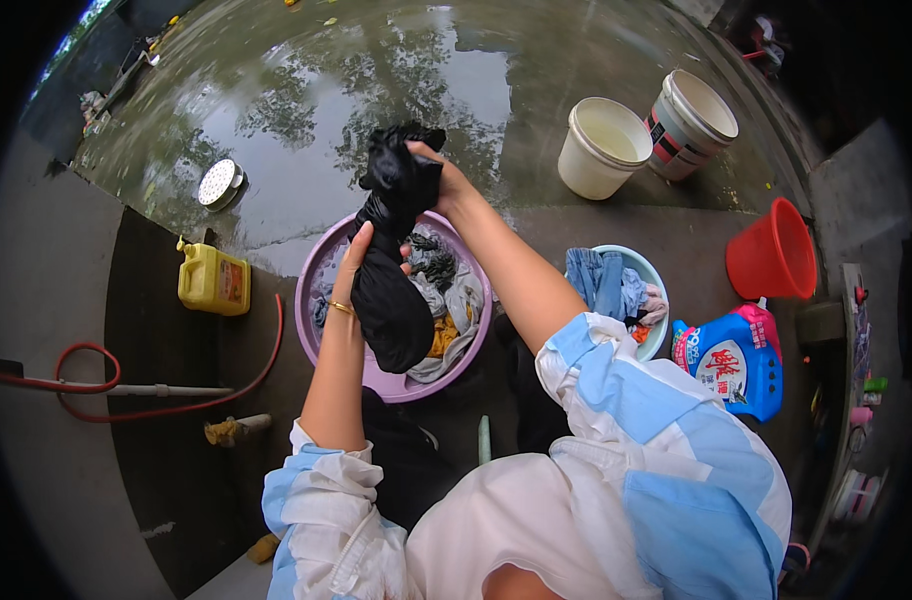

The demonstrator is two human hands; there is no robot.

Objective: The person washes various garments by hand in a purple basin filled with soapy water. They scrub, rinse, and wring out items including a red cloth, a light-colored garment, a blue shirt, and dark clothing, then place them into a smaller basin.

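A twisted black cloth garment (393, 315) is held up over a purple plastic basin (403, 390). My left hand (362, 251) grips its middle, with the thumb along the near side. At the bunched upper end, my right hand (442, 180) is closed on the cloth, its fingers partly hidden. Inside the basin lie wet clothes, among them a mustard-yellow piece (444, 335), grey and white pieces (467, 296) and a dark patterned one (432, 259), with suds at the left. To the right, a light blue basin (657, 341) holds denim (597, 281) and other clothes.
Two white buckets (594, 161) (681, 142) stand at the upper right, the nearer one with liquid. A red bucket (760, 255) and a blue detergent bag (733, 364) are at the right. Leftward are a yellow jug (214, 279), a red hose (200, 405) and a perforated white disc (219, 184) on wet concrete.
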